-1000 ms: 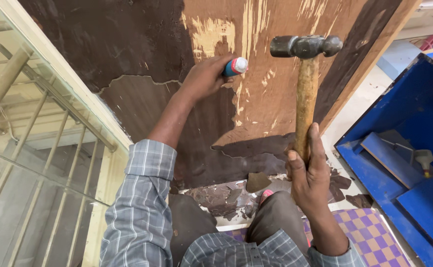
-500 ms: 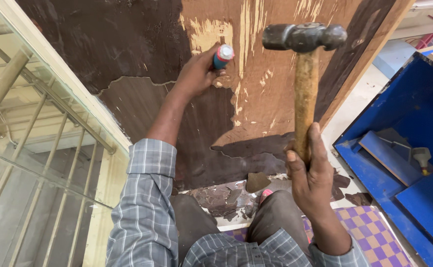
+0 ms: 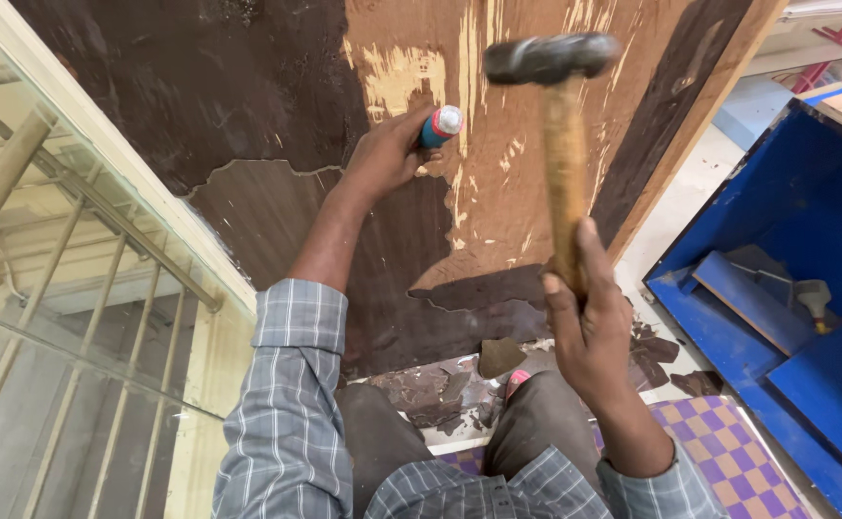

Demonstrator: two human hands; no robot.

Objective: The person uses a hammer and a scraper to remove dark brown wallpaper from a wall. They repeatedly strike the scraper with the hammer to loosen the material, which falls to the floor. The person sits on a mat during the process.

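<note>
Wooden-handled hammer (image 3: 560, 144), steel head blurred at 12 o'clock, clenched at its lower shaft by the right hand (image 3: 589, 322). Left hand (image 3: 382, 154) wraps a blue-handled chisel (image 3: 437, 126) against the door panel (image 3: 517, 192), brown veneer (image 3: 277, 221) part-stripped; veneer chips (image 3: 459, 384) at 6 o'clock.

The board (image 3: 277, 115) is dark brown, stripped to tan with pale yellow streaks toward twelve o'clock. The hammer (image 3: 560, 144) has a grey head and honey-coloured handle. The chisel (image 3: 437, 126) is blue and red, capped white. Shirt (image 3: 291, 423): grey plaid. At three o'clock, a blue cabinet (image 3: 805, 317); at five, purple-and-cream checked floor (image 3: 728, 452).
</note>
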